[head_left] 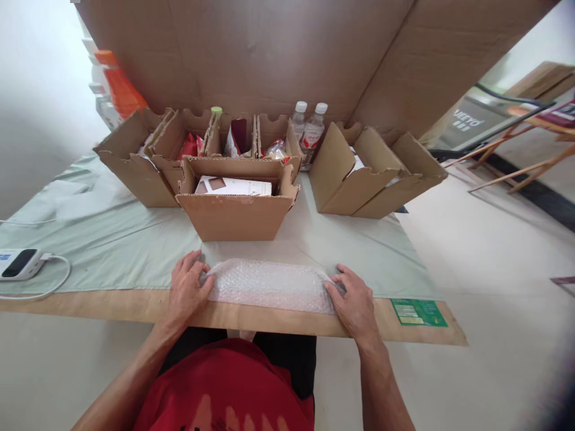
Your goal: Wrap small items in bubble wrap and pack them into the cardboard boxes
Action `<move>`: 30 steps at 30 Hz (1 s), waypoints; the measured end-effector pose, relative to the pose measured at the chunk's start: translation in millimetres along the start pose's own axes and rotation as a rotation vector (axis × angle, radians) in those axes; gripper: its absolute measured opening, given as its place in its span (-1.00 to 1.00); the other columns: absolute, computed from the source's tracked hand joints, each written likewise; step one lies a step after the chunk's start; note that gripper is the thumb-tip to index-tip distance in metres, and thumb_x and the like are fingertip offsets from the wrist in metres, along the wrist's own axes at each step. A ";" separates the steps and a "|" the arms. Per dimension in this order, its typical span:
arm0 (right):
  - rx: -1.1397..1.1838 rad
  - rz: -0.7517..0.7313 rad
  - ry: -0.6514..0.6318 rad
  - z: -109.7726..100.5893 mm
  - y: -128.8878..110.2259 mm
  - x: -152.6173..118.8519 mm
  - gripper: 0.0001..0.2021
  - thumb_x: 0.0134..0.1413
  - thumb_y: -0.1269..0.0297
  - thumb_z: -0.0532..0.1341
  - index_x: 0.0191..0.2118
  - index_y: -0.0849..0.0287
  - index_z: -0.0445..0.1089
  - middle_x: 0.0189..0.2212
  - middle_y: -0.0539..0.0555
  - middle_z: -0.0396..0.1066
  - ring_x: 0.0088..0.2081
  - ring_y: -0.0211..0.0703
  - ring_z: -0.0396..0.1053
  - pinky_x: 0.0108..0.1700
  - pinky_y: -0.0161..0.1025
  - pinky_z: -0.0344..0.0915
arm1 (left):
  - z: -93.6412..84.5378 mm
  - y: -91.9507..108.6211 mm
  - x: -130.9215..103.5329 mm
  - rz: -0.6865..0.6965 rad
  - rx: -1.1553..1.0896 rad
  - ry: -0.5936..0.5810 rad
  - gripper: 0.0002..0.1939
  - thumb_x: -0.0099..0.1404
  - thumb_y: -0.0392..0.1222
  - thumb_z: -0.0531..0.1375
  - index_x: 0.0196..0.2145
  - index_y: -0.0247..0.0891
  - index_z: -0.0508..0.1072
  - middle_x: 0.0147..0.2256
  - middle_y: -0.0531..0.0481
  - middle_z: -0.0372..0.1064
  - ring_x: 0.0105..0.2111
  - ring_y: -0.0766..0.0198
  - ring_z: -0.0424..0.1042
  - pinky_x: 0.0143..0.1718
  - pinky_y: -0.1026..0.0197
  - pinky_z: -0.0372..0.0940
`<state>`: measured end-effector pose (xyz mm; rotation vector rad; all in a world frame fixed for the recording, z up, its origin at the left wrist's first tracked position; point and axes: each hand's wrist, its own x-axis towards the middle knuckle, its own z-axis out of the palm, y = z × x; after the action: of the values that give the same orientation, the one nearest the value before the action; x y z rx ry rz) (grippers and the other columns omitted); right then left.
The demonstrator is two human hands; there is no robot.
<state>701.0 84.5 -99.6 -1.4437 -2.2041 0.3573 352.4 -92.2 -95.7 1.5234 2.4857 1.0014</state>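
A strip of clear bubble wrap lies along the table's front edge, right before me. At its left end my left hand pinches the film between thumb and fingers. My right hand grips the opposite end the same way, thumb toward the middle. Between the hands the wrap looks flat and partly doubled over. Just behind it stands a cardboard box with a white printed packet inside.
Several cardboard bins with red packets stand behind on the left. More boxes are at right. Plastic bottles and an orange bottle stand at the back. A white power bank with a cable lies left. A green label marks the front right edge.
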 end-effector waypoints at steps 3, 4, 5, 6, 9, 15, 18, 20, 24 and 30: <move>0.072 0.003 0.030 -9.5 -1.3 -4.5 -0.72 0.21 0.03 0.12 -0.24 0.10 0.46 -0.08 0.17 0.57 -0.06 0.08 0.49 0.00 0.01 0.32 | -8.0 12.1 -5.0 -0.110 -0.158 -0.046 -0.75 0.30 -0.05 0.13 -0.15 -0.20 0.46 -0.17 -0.09 0.49 -0.17 0.10 0.47 -0.10 0.05 0.37; 0.080 0.002 0.040 -13.4 -1.5 -3.5 -0.74 0.21 0.06 0.13 -0.19 0.09 0.46 -0.15 0.14 0.59 -0.13 0.05 0.51 -0.04 -0.03 0.34 | -10.7 16.0 -8.0 -0.144 -0.211 -0.061 -0.65 0.30 -0.04 0.15 -0.01 -0.20 0.44 -0.29 0.00 0.45 -0.30 0.19 0.44 -0.20 0.12 0.35; 0.075 -0.010 0.053 -17.5 -1.8 -0.6 -0.75 0.21 0.10 0.13 -0.15 0.09 0.46 -0.19 0.12 0.59 -0.18 0.02 0.51 -0.07 -0.06 0.34 | -12.8 19.7 -11.9 -0.172 -0.262 -0.073 -0.52 0.30 -0.04 0.16 0.14 -0.21 0.37 -0.38 0.08 0.39 -0.39 0.25 0.38 -0.27 0.18 0.32; 0.054 -0.036 0.071 -21.4 -2.4 4.7 -0.75 0.21 0.14 0.12 -0.12 0.10 0.47 -0.21 0.11 0.60 -0.20 0.01 0.51 -0.09 -0.08 0.34 | -14.0 23.4 -16.9 -0.191 -0.313 -0.091 -0.39 0.30 -0.04 0.17 0.27 -0.21 0.26 -0.42 0.14 0.33 -0.45 0.29 0.33 -0.32 0.22 0.30; -0.067 -0.167 0.115 -30.3 -10.4 35.6 -0.72 0.18 0.30 0.10 -0.07 0.14 0.48 -0.16 0.15 0.60 -0.15 0.04 0.51 -0.06 -0.05 0.30 | -11.0 36.7 -36.1 -0.224 -0.455 -0.210 -0.25 0.32 -0.05 0.17 0.41 -0.14 0.07 -0.40 0.14 0.34 -0.43 0.31 0.33 -0.29 0.24 0.31; -0.203 -0.288 0.057 -23.0 -61.3 124.1 -0.60 0.07 0.48 0.16 0.05 0.21 0.48 -0.04 0.24 0.57 0.03 0.18 0.43 0.05 0.07 0.24 | 10.0 78.8 -60.2 -0.234 -0.705 -0.584 -0.54 0.25 -0.01 0.22 0.06 -0.19 0.54 -0.06 -0.13 0.53 -0.11 0.09 0.49 -0.04 0.07 0.35; -0.112 -0.328 0.052 -23.8 -72.7 128.5 -0.48 0.09 0.48 0.17 0.20 0.20 0.38 0.15 0.24 0.46 0.20 0.16 0.33 0.17 0.10 0.21 | 14.0 96.2 -57.7 -0.337 -0.859 -0.748 -0.49 0.25 0.08 0.24 0.05 -0.26 0.52 -0.13 -0.16 0.55 -0.22 0.11 0.49 -0.14 0.07 0.36; 0.007 -0.380 -0.029 -31.4 -64.3 102.7 -0.48 0.16 0.44 0.13 0.25 0.15 0.33 0.23 0.20 0.39 0.25 0.10 0.30 0.22 0.10 0.21 | 12.4 101.8 -54.4 -0.394 -0.995 -0.805 -0.38 0.21 0.12 0.29 0.13 -0.27 0.45 -0.11 -0.17 0.54 -0.19 0.11 0.50 -0.09 0.05 0.35; 0.147 -0.435 -0.341 -51.4 -31.3 8.5 -0.38 0.18 0.37 0.15 0.37 -0.01 0.19 0.28 0.11 0.34 0.26 0.02 0.32 0.25 0.05 0.27 | 4.1 106.0 -48.6 -0.473 -1.125 -0.860 -0.21 0.16 0.14 0.34 0.24 -0.31 0.33 -0.14 -0.18 0.56 -0.15 0.09 0.50 -0.02 0.03 0.32; 0.402 -0.247 -0.277 -31.7 -54.7 -83.8 -0.52 0.17 0.28 0.29 0.22 0.03 0.39 0.10 0.14 0.50 0.12 0.02 0.44 0.18 -0.01 0.37 | 1.7 118.2 -37.8 -0.447 -1.102 -0.992 -0.17 0.15 0.02 0.31 0.30 -0.33 0.20 -0.20 -0.12 0.54 -0.23 0.18 0.49 -0.08 0.07 0.34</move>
<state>702.2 -15.7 -68.1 -0.9413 -2.3147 0.8989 464.2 -86.6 -42.1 0.7171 1.1194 0.9065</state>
